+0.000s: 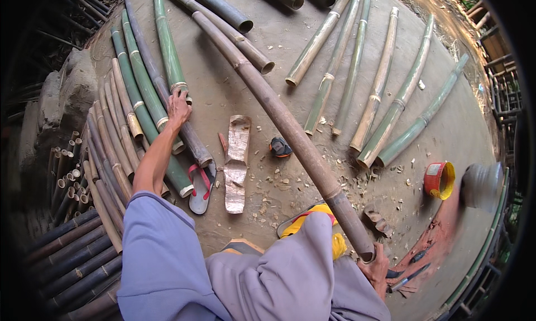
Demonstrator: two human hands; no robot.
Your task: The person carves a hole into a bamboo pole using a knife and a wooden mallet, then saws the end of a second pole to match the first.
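Note:
With my left arm stretched forward, my left hand [178, 107] closes round the near end of a green bamboo pole [167, 41]. Low on the right, my right hand [377, 269] grips the near end of a long brown bamboo pole [290, 128]. That brown pole slants from my right knee toward the far left; its far end runs beside another brown pole [245, 43]. More green and dark poles lie left of my left hand, among them a thick green one [151, 92]. A split piece of bamboo [237, 164] lies on the ground between my arms.
Several cut poles [382, 86] are spread at the far right. A red and yellow tin [439, 180] and a grey container [481, 187] stand right. Blades [410, 277] lie on reddish dirt. A sandal [201, 192], a dark round object [280, 147] and chips surround my feet.

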